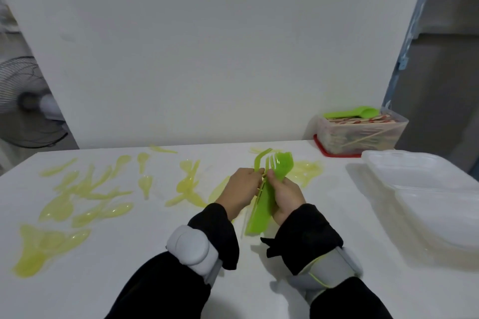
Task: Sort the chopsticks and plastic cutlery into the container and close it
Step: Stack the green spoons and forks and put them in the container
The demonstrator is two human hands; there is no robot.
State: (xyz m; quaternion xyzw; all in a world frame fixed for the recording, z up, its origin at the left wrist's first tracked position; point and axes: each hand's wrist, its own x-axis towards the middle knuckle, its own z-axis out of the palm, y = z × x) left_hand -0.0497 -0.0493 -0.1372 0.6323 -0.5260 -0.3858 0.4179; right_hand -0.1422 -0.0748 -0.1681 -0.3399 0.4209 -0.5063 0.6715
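Note:
A bundle of bright green plastic forks [261, 212] stands tilted over the table's middle, tines pointing away from me. My right hand [286, 195] grips the bundle around its middle. My left hand [239, 189] pinches a single green utensil [260, 158] beside the bundle. Several pale yellow translucent spoons [85, 189] lie scattered across the left and centre of the white table [155, 254]. At the back right stands a clear container [360, 134] with a red base, filled with wrapped chopsticks; a green spoon [352, 112] lies on top.
A clear plastic lid [425, 189] lies on the table at the right edge. More yellow spoons [307, 169] lie behind my hands. A white wall rises behind the table, and a fan [23, 101] stands off to the left.

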